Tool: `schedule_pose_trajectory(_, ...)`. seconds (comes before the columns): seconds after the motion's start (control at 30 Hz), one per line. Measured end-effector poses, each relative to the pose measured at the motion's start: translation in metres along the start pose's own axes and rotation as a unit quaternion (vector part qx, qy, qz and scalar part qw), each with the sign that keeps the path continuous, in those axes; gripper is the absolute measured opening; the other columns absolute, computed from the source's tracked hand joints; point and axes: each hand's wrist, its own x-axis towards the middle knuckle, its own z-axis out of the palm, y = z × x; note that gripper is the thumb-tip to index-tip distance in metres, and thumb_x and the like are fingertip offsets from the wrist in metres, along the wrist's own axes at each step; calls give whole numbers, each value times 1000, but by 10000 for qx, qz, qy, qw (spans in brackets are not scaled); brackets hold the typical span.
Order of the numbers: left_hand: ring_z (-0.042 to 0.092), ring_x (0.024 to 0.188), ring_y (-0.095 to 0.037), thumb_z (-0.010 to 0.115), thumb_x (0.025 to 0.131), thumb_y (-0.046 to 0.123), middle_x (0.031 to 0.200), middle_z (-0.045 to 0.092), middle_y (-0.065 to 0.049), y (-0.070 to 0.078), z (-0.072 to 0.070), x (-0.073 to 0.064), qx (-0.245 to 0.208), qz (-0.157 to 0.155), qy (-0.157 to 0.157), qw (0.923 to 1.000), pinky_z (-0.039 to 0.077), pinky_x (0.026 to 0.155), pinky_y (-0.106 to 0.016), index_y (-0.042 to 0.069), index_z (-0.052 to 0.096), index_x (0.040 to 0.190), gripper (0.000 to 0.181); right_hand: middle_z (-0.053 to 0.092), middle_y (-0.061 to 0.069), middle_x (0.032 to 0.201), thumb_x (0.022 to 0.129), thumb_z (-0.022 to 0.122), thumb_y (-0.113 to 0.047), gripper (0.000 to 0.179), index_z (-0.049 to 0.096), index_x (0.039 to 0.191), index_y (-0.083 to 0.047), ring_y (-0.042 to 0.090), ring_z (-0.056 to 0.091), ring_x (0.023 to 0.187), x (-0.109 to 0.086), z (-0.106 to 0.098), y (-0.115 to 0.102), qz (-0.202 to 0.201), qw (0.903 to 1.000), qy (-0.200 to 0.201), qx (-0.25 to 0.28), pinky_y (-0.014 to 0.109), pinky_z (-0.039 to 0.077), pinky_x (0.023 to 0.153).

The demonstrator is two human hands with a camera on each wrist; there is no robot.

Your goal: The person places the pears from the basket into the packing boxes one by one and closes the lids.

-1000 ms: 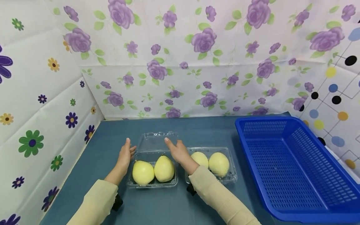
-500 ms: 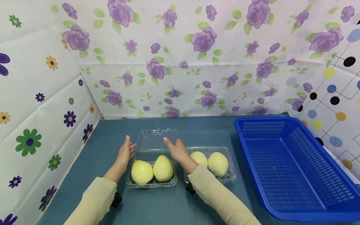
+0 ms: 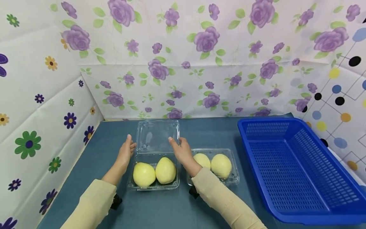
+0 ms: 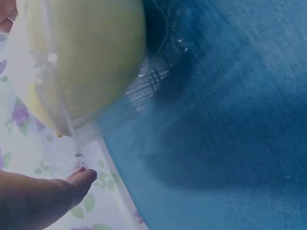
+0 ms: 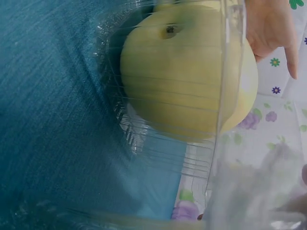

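Note:
Two pale yellow pears [image 3: 144, 174] lie side by side in a clear plastic clamshell box [image 3: 152, 188]. Its raised lid [image 3: 155, 135] stands up behind them. My left hand [image 3: 124, 152] is held just left of the box with fingers straight; in the left wrist view the left thumb [image 4: 82, 182] is right by the hinge side. On the other side, my right hand [image 3: 183, 153] reaches along the lid's lower right edge, its thumb straight and overlapping the lid. A pear [image 5: 177, 72] shows close through the box wall in the right wrist view.
A second clear clamshell box [image 3: 233, 181] with two pears [image 3: 221, 166] stands to the right, partly hidden behind my right forearm. Further right is a large blue plastic basket [image 3: 288, 178]. Flower-print sheeting [image 3: 183, 92] hangs behind the blue-green tabletop [image 3: 160, 210].
The lid has swung so that its far edge reaches higher in the head view and more of its face shows. My hands have shifted only slightly; the pears stay in place.

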Motion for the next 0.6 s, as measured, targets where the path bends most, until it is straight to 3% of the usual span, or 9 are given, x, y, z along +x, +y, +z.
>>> schedule_pose_trajectory(0.2, 19, 142, -42, 4, 96, 61, 153, 19, -30, 4, 0, -4, 11, 30, -6, 10000, 17, 117, -49, -5, 5, 150, 86, 34, 22, 149, 96, 47, -52, 75, 27, 148, -1, 35, 34, 138, -4, -2, -2, -36, 9999, 40, 127, 51, 37, 106)
schedule_pose_trajectory(0.43, 18, 143, -41, 4, 96, 62, 154, 17, -29, 6, -1, -7, 32, 147, 18, 9999, 16, 118, -48, -1, 5, 152, 84, 45, 25, 138, 97, 47, -45, 70, 33, 144, 5, 39, 44, 128, -4, -3, -4, -253, 9989, 389, -18, 51, 39, 104)
schedule_pose_trajectory(0.6, 18, 143, -41, 5, 96, 62, 154, 17, -29, 8, 0, -9, 86, 129, 45, 9999, 16, 117, -50, 5, 4, 154, 81, 46, 26, 135, 98, 45, -44, 68, 33, 144, 5, 39, 46, 125, -5, -5, -4, -354, 9986, 387, -107, 53, 40, 101)
